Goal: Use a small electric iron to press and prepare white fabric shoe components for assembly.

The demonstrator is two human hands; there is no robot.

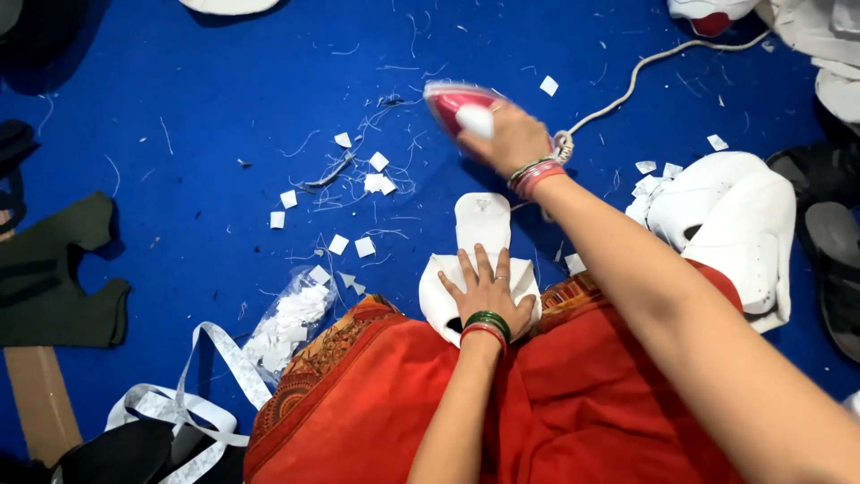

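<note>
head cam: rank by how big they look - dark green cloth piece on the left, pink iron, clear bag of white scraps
1. dark green cloth piece, cut off by the frame edge
2. and 3. clear bag of white scraps and pink iron, partly hidden under the right hand: too alike to rank

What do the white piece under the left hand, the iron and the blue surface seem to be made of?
White piece: looks like soft matte fabric, lying limp with cut edges. Iron, gripped by the right hand: glossy pink and white shell, probably plastic. Blue surface: matte cloth, apparently, with threads clinging to it. The left hand presses flat on the piece.
</note>
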